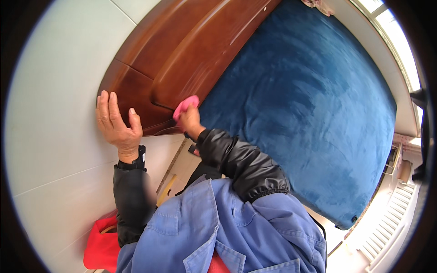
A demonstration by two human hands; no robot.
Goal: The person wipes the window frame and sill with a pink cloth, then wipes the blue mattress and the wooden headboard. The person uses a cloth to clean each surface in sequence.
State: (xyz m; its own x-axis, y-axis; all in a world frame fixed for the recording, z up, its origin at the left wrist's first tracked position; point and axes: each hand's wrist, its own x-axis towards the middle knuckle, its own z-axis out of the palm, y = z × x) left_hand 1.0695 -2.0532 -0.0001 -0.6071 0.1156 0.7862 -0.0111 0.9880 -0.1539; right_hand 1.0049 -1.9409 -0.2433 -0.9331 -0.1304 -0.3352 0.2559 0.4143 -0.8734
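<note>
My left hand (117,123) lies spread against the lower left edge of a glossy brown wooden headboard (182,50), its fingers apart and holding nothing. In my right hand (190,122) is a bunched pink cloth (185,105), pressed to the headboard's lower corner close to the bed. My right fingers close around the cloth and partly hide it. Black sleeve covers reach over both my forearms.
A bed with a blue velvety cover (300,91) spreads to the right of the headboard. White tiled wall (54,113) runs along the left. A red bag (101,243) is at lower left, a white radiator (389,227) at lower right below the window side.
</note>
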